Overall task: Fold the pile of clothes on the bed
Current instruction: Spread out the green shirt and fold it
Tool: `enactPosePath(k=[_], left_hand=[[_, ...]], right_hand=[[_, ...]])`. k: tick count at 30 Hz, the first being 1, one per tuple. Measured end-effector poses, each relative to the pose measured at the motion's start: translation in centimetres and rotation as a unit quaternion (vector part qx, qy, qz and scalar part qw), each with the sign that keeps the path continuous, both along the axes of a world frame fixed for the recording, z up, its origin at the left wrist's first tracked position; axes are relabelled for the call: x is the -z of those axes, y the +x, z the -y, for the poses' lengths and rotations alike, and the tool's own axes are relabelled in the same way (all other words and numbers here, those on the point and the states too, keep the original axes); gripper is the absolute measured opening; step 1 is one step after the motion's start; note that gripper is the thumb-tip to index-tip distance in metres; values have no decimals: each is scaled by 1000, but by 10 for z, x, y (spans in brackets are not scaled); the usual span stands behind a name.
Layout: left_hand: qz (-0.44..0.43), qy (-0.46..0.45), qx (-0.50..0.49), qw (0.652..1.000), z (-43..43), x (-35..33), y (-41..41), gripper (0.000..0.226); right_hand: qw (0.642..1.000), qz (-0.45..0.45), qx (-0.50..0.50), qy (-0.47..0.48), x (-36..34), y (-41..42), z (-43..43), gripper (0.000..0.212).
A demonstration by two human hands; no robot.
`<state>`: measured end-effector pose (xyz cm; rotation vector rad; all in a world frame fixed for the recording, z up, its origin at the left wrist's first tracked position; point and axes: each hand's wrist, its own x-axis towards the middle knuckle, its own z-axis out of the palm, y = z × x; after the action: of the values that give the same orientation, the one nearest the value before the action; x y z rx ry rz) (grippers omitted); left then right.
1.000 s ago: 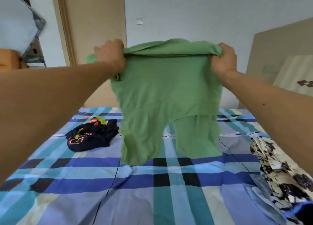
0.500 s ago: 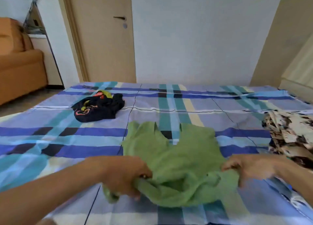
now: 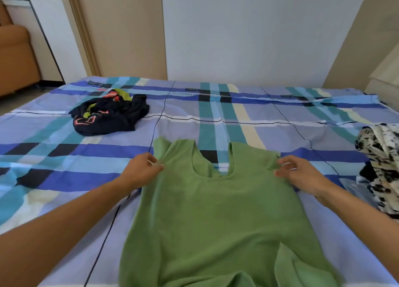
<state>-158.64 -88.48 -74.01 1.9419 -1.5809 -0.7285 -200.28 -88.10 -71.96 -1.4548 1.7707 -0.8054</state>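
Green top (image 3: 216,211): lies spread flat on the bed (image 3: 248,105), neckline away from me, not yet folded.
Left hand (image 3: 141,169): fingers pinch the top's shoulder on my left.
Right hand (image 3: 302,174): fingers curled at the opposite shoulder, pinching cloth, I judge.
Progress: I see nothing folded. The dark garment (image 3: 110,114) beyond the top's left and the patterned garment (image 3: 380,161) to its right wait crumpled.
Hidden: the top's hem is cut off, and the patterned garment runs out of frame.

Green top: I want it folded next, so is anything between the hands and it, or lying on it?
Nothing visible. The left hand and right hand grip the green top at its shoulders; the dark clothes and patterned cloth lie apart on the bed.
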Motion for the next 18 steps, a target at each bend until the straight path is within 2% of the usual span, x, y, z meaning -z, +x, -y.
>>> enactPosePath(k=[5, 7, 9, 11, 13, 15, 18], left_hand=[[-159, 58, -126, 978, 63, 10, 7, 28], [-220, 108, -134, 960, 86, 9, 6, 41], [-254, 198, -95, 942, 101, 5, 3, 33], [-242, 261, -59, 933, 113, -1, 0, 25], [-254, 248, -37, 934, 123, -10, -2, 21], [-272, 192, -40, 942, 139, -16, 0, 27], [-266, 44, -83, 959, 164, -24, 5, 39]], right_hand=[[992, -90, 69, -54, 24, 5, 53, 50], [993, -58, 105, -22, 29, 4, 72, 65], [991, -1, 133, 14, 32, 5, 88, 81], [985, 67, 150, 57, 33, 4, 103, 87], [978, 134, 106, 120, 28, 4, 113, 67], [978, 136, 64, 145, 23, 5, 122, 42], [986, 137, 90, 17, 14, 6, 142, 27]])
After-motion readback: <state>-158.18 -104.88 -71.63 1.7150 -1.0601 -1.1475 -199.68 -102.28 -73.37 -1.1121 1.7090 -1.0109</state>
